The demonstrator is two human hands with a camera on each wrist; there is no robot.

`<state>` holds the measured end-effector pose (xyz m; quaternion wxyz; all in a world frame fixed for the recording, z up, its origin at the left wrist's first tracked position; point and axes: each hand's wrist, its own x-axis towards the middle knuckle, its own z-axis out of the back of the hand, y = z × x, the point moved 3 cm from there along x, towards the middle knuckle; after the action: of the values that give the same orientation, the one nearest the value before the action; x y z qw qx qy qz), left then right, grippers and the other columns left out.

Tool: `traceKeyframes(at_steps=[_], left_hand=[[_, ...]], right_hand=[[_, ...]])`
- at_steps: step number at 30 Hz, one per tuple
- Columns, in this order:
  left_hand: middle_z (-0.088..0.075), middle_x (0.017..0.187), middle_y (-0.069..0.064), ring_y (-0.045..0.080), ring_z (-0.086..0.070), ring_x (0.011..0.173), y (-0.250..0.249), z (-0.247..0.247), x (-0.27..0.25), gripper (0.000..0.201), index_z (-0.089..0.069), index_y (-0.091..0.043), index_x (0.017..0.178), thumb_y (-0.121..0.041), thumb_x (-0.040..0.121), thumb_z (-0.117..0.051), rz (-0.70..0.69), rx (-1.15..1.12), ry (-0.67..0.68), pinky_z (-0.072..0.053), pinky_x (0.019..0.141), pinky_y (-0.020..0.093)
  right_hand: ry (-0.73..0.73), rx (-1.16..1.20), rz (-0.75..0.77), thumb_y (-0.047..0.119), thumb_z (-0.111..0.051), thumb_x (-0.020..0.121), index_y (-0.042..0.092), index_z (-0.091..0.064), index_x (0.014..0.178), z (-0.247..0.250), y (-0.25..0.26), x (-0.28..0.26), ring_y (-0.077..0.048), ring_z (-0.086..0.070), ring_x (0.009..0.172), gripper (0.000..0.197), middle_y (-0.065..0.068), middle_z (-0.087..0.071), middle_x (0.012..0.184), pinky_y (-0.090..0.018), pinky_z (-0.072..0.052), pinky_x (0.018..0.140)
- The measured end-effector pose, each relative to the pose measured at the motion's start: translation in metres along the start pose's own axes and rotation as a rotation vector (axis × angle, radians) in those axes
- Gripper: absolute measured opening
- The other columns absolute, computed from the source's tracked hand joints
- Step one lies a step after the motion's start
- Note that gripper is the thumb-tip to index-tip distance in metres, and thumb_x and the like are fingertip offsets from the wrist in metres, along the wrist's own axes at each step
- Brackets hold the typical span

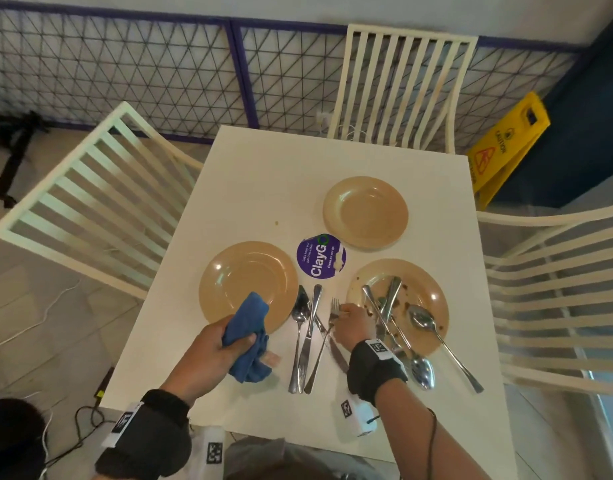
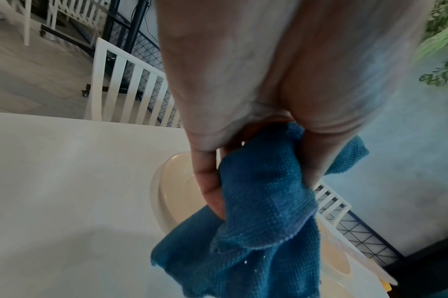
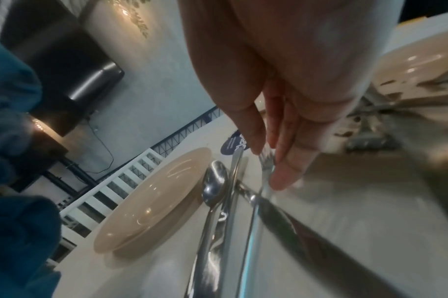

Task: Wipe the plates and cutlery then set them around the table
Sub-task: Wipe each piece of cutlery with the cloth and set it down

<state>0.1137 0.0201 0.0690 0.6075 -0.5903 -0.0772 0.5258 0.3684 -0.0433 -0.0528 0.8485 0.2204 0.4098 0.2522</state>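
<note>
Three tan plates stand on the white table (image 1: 263, 174). My left hand (image 1: 211, 351) (image 2: 243, 80) grips a bunched blue cloth (image 1: 249, 337) (image 2: 256, 221) over the near edge of the left plate (image 1: 242, 271) (image 2: 171, 181) (image 3: 153, 197). A spoon (image 1: 299, 318) (image 3: 215, 181), a knife (image 1: 310, 327) and a fork (image 1: 320, 351) (image 3: 258, 201) lie between the near plates. My right hand (image 1: 352, 322) (image 3: 294, 80) pinches the fork at its tines. The right plate (image 1: 430, 292) (image 3: 409, 66) is soiled and holds several pieces of cutlery. The far plate (image 1: 365, 213) looks clean.
White slatted chairs stand at the left (image 1: 90, 202), far (image 1: 398, 88) and right (image 1: 558, 289) sides. A round purple sticker (image 1: 320, 256) marks the table's middle. A yellow caution sign (image 1: 506, 150) leans at the back right. Cables run on the floor at the left.
</note>
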Motion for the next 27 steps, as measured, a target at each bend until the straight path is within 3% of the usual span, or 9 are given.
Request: traceKeyframes(at_steps=[3,7,11,16,19,24,27], left_hand=[[-0.074,0.104,-0.018,0.000,-0.069,0.097,-0.005,-0.003,0.002,0.020,-0.065,-0.027,0.115,-0.016,0.098,-0.062,-0.015,0.000,0.008,-0.050,0.077,0.013],[-0.076,0.104,-0.010,0.003,-0.071,0.097,-0.010,-0.010,0.006,0.020,-0.066,-0.024,0.117,-0.019,0.097,-0.064,-0.022,-0.002,0.013,-0.051,0.080,0.015],[-0.075,0.103,-0.014,0.002,-0.070,0.096,-0.020,-0.022,0.008,0.018,-0.065,-0.025,0.115,-0.019,0.098,-0.063,-0.041,0.009,0.045,-0.051,0.082,0.018],[-0.075,0.106,-0.009,0.004,-0.069,0.100,-0.028,-0.040,0.009,0.019,-0.064,-0.025,0.117,-0.020,0.099,-0.063,-0.044,0.029,0.081,-0.050,0.084,0.020],[-0.074,0.111,-0.008,0.005,-0.068,0.105,-0.036,-0.053,0.010,0.023,-0.062,-0.025,0.121,-0.022,0.099,-0.062,-0.049,0.026,0.101,-0.050,0.086,0.020],[-0.073,0.113,-0.012,-0.001,-0.066,0.107,-0.059,-0.083,0.013,0.031,-0.061,-0.033,0.122,-0.011,0.099,-0.061,-0.089,0.004,0.136,-0.048,0.090,0.021],[-0.068,0.122,-0.002,0.013,-0.064,0.115,-0.075,-0.109,0.021,0.036,-0.059,-0.031,0.125,-0.008,0.098,-0.059,-0.085,-0.070,0.161,-0.049,0.104,0.036]], right_hand=[[-0.030,0.008,0.022,0.009,-0.056,0.091,0.016,-0.065,0.122,0.022,-0.016,0.001,-0.026,-0.068,0.101,0.033,-0.008,-0.070,0.117,-0.039,-0.056,0.091],[-0.248,-0.158,-0.033,0.019,-0.054,0.095,0.023,-0.071,0.101,0.065,-0.048,-0.006,-0.020,-0.067,0.082,0.019,-0.001,-0.071,0.094,-0.031,-0.054,0.074],[-0.158,-0.434,-0.025,0.029,-0.053,0.098,0.018,-0.069,0.105,0.074,-0.068,-0.011,-0.020,-0.067,0.090,0.021,-0.001,-0.067,0.110,-0.034,-0.057,0.079],[-0.118,-0.531,0.022,0.022,-0.051,0.100,0.016,-0.069,0.105,0.076,-0.068,-0.014,-0.020,-0.067,0.091,0.019,-0.005,-0.064,0.119,-0.029,-0.055,0.075],[-0.099,-0.472,0.018,0.021,-0.053,0.099,0.017,-0.070,0.101,0.081,-0.064,-0.017,-0.019,-0.065,0.084,0.018,-0.003,-0.068,0.103,-0.030,-0.054,0.072],[-0.080,-0.078,0.119,0.018,-0.059,0.096,0.015,-0.073,0.086,0.105,-0.050,-0.029,-0.014,-0.067,0.077,0.017,0.002,-0.069,0.081,-0.025,-0.053,0.071],[-0.072,0.172,0.216,0.018,-0.068,0.093,0.012,-0.076,0.087,0.121,-0.029,-0.053,-0.005,-0.065,0.068,0.012,0.003,-0.071,0.078,-0.018,-0.050,0.063]])
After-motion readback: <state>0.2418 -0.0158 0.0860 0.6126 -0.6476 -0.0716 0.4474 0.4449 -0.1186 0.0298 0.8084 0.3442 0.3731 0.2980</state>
